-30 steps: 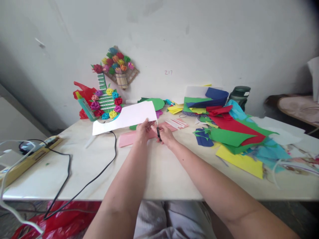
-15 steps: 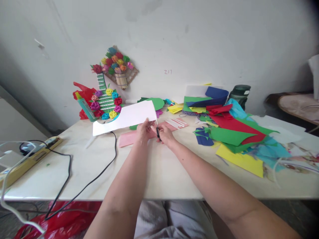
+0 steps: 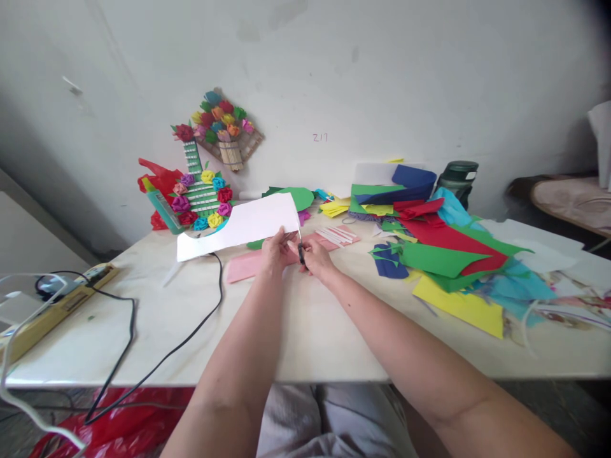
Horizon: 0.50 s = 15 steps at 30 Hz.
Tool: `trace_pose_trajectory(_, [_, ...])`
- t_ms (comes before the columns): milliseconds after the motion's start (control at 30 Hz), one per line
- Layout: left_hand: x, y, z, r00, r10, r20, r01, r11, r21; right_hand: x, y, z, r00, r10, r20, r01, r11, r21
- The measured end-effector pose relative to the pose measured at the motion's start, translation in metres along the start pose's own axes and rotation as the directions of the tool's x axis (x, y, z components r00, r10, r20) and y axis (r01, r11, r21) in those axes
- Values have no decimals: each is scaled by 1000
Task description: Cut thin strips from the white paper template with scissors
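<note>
My left hand (image 3: pixel 275 249) grips the lower right corner of a large white sheet of paper (image 3: pixel 243 226), which has a curved cutout on its left side. In my right hand (image 3: pixel 316 256) is a pair of scissors (image 3: pixel 301 251) with dark handles, its blades along the sheet's right edge. Whether the blades are parted is too small to tell. Beneath both hands lies a folded pink paper (image 3: pixel 243 267), and several narrow white strips (image 3: pixel 338 236) rest on its right end.
A paper-flower guitar (image 3: pixel 203 194) and a glue bottle (image 3: pixel 162 207) stand at the back left. Coloured paper sheets (image 3: pixel 443 257) pile up on the right, before a dark green bottle (image 3: pixel 457 181). A black cable (image 3: pixel 191 327) and a power strip (image 3: pixel 62 312) lie at left.
The view has shifted very slightly. Both hands, the white paper and the scissors stay nearly in the same place.
</note>
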<state>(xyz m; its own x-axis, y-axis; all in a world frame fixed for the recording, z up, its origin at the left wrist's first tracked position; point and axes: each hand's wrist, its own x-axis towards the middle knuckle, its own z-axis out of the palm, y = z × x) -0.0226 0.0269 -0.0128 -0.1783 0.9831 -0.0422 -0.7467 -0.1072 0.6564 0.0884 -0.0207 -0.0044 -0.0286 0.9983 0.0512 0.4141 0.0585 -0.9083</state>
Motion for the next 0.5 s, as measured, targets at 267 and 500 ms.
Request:
trace_pose_trajectory(267, [-3,0,3,1000,-23,-20,23,1000,-3,-1,-1,0,1000,-3,21,3,1000,10])
trace_pose_trajectory(500, [-1,-1,1,1000,-22,-12,22,1000,9,-1,0,1,1000,-19,9,19,1000,-10])
